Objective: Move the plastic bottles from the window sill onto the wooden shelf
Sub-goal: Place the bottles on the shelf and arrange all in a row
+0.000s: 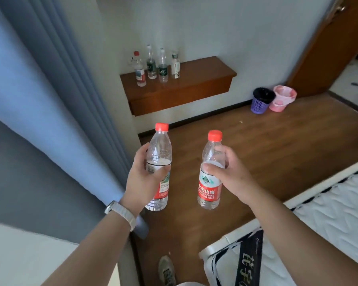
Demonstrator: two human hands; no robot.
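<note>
The left hand (142,178) grips one red-capped bottle (159,162) upright around its middle; the right hand (229,174) holds a second bottle (210,178) the same way, the two apart above the floor (277,153). Farther off, four bottles (156,66) stand in a row at the left end of the wooden shelf (194,79) on the wall.

Single view, head-worn, wide-angle. Faces forward and steeply down into a room. Both forearms enter from the bottom edge; the fingers (141,150) sit close to the lens, near frame centre. Beyond the fingers, well apart, the wooden shelf (194,79) on the far wall. Left of the fingers the curtain (39,89); right and nearer, the bed (329,213); below them the floor (267,141). Straight lines bow toward the edges.
</note>
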